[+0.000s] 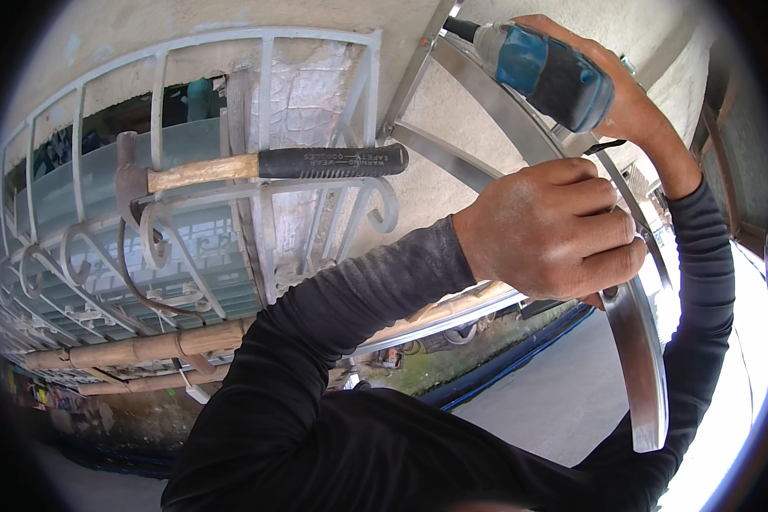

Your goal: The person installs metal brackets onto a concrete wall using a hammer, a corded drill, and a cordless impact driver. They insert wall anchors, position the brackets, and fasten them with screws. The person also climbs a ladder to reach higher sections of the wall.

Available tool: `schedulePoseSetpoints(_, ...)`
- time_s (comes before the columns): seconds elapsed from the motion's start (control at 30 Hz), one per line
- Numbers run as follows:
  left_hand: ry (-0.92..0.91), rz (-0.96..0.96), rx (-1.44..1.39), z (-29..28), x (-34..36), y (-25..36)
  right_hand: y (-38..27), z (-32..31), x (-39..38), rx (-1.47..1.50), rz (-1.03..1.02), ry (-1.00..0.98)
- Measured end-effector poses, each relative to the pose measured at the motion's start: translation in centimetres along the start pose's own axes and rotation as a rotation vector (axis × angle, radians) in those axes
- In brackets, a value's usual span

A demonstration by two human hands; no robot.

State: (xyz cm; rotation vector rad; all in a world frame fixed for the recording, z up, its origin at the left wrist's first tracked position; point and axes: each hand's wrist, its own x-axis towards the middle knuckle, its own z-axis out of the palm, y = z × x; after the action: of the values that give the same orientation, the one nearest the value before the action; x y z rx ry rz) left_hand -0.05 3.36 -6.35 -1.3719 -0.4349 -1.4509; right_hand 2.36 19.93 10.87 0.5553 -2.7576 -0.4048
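My left hand is closed in a fist around a curved silver metal bar, whose lower end hangs free below my fingers. Most of the grip is hidden behind the knuckles. Higher up, my right hand is wrapped around a blue and black power drill. The drill's dark nose points to the upper left, close to the upright of a silver metal frame; I cannot tell whether it touches. Crossing metal strips of the frame run behind both hands.
On the left, a white window grille with scrolled bars stands out from the wall. A hammer with a black rubber grip rests on it. Bamboo poles run below the grille, and a concrete floor lies far beneath.
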Motion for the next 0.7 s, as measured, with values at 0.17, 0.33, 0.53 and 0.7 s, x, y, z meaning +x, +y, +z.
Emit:
schedulePoseSetpoints(0.17, -0.037, 0.006, 0.012, -0.1, -0.1, 0.0, -3.3, -0.5, 1.8, -0.03, -0.073, 0.019)
schedulePoseSetpoints(0.33, -0.029, -0.007, -0.007, 0.1, -0.2, 0.0, -9.0, -2.6, 2.3, 0.271, 0.178, -0.088)
schedulePoseSetpoints(0.53, -0.022, -0.012, 0.012, 0.3, -0.2, 0.0, -10.6, -3.2, 3.1, 0.346, 0.199, -0.12)
schedulePoseSetpoints(0.7, -0.007, -0.013, 0.012, 0.4, -0.2, 0.0, -10.2, -3.1, 2.9, 0.355, 0.194, -0.104)
